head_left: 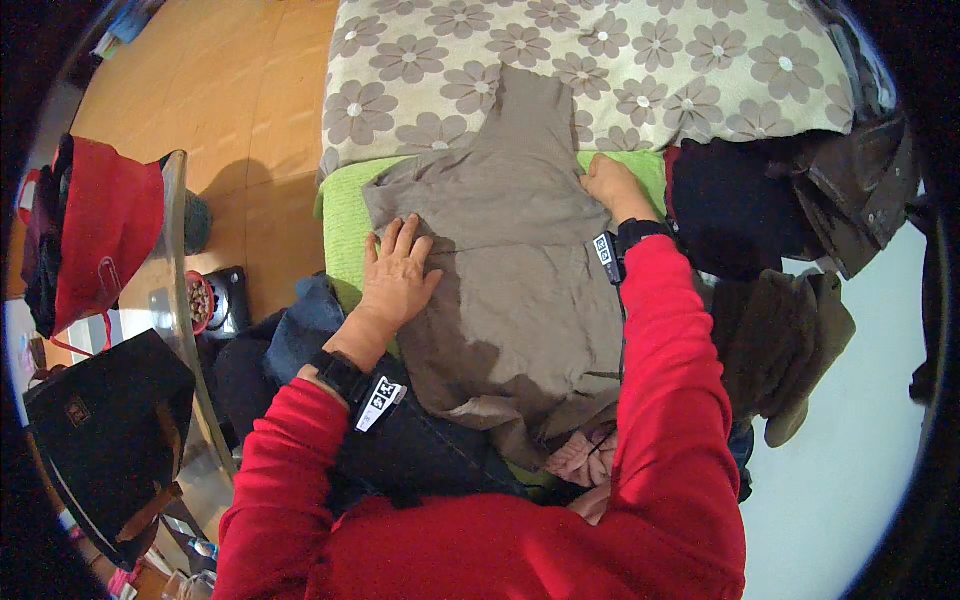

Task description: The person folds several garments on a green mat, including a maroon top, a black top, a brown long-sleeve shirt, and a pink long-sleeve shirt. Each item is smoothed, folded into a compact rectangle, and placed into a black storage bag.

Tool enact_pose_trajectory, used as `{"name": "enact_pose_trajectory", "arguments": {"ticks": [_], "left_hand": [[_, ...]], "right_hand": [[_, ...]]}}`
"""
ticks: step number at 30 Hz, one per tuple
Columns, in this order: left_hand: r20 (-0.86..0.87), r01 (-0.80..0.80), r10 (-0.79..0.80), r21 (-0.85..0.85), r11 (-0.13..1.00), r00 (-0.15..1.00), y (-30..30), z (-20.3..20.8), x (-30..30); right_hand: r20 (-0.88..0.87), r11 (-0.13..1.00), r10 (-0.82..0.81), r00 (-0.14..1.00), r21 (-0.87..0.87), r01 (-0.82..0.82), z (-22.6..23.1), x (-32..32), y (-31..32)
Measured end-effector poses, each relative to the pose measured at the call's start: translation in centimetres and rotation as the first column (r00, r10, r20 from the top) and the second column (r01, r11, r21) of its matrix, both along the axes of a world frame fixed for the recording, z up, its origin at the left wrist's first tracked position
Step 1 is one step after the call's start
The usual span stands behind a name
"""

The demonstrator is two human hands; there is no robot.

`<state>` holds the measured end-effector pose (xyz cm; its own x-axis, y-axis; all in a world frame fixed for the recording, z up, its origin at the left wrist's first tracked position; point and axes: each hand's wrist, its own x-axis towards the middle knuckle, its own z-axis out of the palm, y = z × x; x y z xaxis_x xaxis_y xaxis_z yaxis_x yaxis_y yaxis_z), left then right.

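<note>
A grey-brown turtleneck top (pixel 520 300) lies spread out in front of me, with its high collar pointing away. My left hand (pixel 396 278) rests flat on its left side, fingers spread. At the upper right edge of the top, my right hand (pixel 612 188) is closed, its curled fingers gripping the cloth. Creases run across the chest, and the hem is bunched near my body. Under the top is a bright green cloth (pixel 345 215), showing on both sides. Both of my wrists wear black bands with white tags.
Beyond lies a flower-patterned cover (pixel 650 60). Dark clothes (pixel 735 205) and a brown-green garment (pixel 790 345) are heaped at the right. Blue denim (pixel 312 325) and a crumpled pink cloth (pixel 582 460) lie nearer me. At the left are a red bag (pixel 110 225) and a black bag (pixel 115 430).
</note>
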<state>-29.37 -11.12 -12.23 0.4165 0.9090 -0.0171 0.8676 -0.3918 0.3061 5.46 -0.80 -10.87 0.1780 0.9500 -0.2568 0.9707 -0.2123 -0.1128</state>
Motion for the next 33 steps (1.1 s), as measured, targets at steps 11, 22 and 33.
{"name": "enact_pose_trajectory", "arguments": {"ticks": [11, 22, 33], "left_hand": [[-0.003, 0.004, -0.004, -0.028, 1.0, 1.0, -0.3, 0.2, 0.2], [0.006, -0.008, 0.008, -0.023, 1.0, 1.0, -0.2, -0.6, 0.3], [-0.045, 0.045, -0.044, 0.026, 0.999, 0.998, -0.6, -1.2, -0.4]], "right_hand": [[0.246, 0.953, -0.029, 0.969, 0.3, -0.048, -0.5, 2.2, 1.7], [0.075, 0.851, 0.128, 0.989, 0.504, -0.148, -1.1, -3.8, -5.5], [-0.092, 0.902, 0.113, 0.989, 0.426, -0.063, -0.9, -2.1, -9.5]]}}
